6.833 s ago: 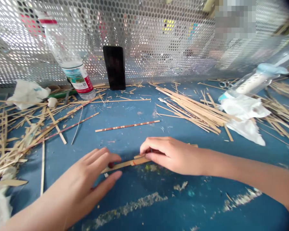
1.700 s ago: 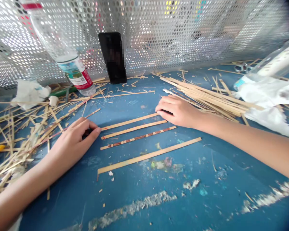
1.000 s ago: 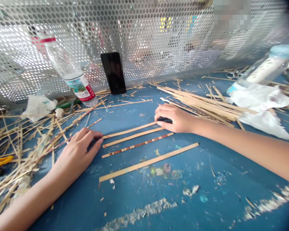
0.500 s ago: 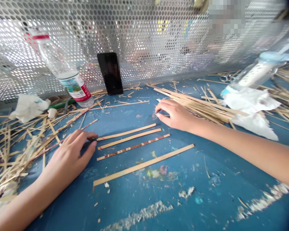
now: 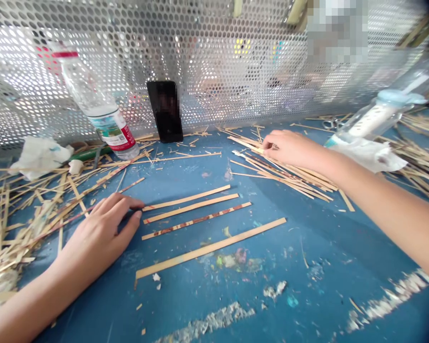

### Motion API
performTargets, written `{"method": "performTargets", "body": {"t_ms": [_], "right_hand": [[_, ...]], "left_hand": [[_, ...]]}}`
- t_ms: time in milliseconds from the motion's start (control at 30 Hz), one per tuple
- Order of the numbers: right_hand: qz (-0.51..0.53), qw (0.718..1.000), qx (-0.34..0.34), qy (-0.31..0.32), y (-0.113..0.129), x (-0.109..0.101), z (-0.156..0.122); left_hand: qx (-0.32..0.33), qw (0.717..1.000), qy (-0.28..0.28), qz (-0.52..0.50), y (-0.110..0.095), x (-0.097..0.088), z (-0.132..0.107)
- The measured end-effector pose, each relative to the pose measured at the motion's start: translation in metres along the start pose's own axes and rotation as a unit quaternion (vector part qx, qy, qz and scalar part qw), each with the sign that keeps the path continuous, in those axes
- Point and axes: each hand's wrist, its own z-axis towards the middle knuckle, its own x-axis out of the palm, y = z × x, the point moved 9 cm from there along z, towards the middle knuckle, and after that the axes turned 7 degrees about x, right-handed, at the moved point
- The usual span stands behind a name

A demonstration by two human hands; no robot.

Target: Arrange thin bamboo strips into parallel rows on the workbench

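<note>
My left hand (image 5: 105, 226) rests on the blue table, thumb and index finger apart. Its index fingertip lies right at the left end of a thin pale bamboo strip (image 5: 188, 197). Below that strip lie a second pale strip (image 5: 191, 208), a brown-mottled strip (image 5: 200, 220) and a longer, wider pale strip (image 5: 214, 247), all roughly parallel and spaced apart. Farther back on the right, my right hand (image 5: 289, 148) is down on a pile of bamboo strips (image 5: 293, 180), fingers bent together. Its fingertips are partly hidden, so what is between them cannot be made out.
Loose strips and scraps (image 5: 25, 224) cover the left side. A plastic bottle (image 5: 110, 126) and a black phone (image 5: 166, 112) lean by the perforated metal screen (image 5: 214, 62). On the right are a lidded clear cup (image 5: 375, 114), crumpled tissue (image 5: 375, 155) and scissors (image 5: 331, 124).
My right hand has moved right and back from the bare table onto the strip pile. Several strips there now lie fanned out toward me. My left hand has stayed in place.
</note>
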Motion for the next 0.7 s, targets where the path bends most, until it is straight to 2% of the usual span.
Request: {"method": "performTargets", "body": {"t_ms": [100, 200, 267, 333, 433, 467, 533, 567, 633, 700], "right_hand": [[0.075, 0.995, 0.032, -0.056, 0.010, -0.035, -0.005], [0.202, 0.968, 0.048, -0.144, 0.023, -0.077, -0.021], [0.274, 0.942, 0.022, -0.195, 0.039, -0.101, -0.038], [0.271, 0.933, -0.018, -0.234, 0.063, -0.117, -0.058], [0.170, 0.952, -0.089, -0.237, 0.115, -0.113, -0.087], [0.152, 0.953, -0.163, -0.205, 0.140, -0.103, -0.098], [0.133, 0.923, -0.335, -0.138, 0.191, -0.077, -0.129], [0.112, 0.906, -0.390, -0.119, 0.209, -0.065, -0.144], [0.087, 0.882, -0.452, -0.101, 0.232, -0.047, -0.168], [0.093, 0.872, -0.470, -0.099, 0.244, -0.042, -0.182]], "left_hand": [[-0.005, 1.000, -0.015, 0.001, 0.000, -0.001, -0.002], [-0.018, 1.000, -0.023, 0.007, 0.001, 0.000, -0.004], [-0.021, 1.000, -0.019, 0.007, 0.002, 0.001, -0.005], [-0.020, 1.000, -0.019, 0.003, 0.002, 0.001, -0.005], [0.015, 0.999, -0.048, -0.009, -0.006, -0.008, -0.007], [0.041, 0.997, -0.064, -0.017, -0.014, -0.013, -0.009], [0.104, 0.990, -0.082, -0.037, -0.037, -0.020, -0.015], [0.141, 0.985, -0.082, -0.051, -0.051, -0.021, -0.020], [0.209, 0.974, -0.056, -0.074, -0.085, -0.019, -0.032], [0.268, 0.960, -0.017, -0.082, -0.117, -0.012, -0.044]]}}
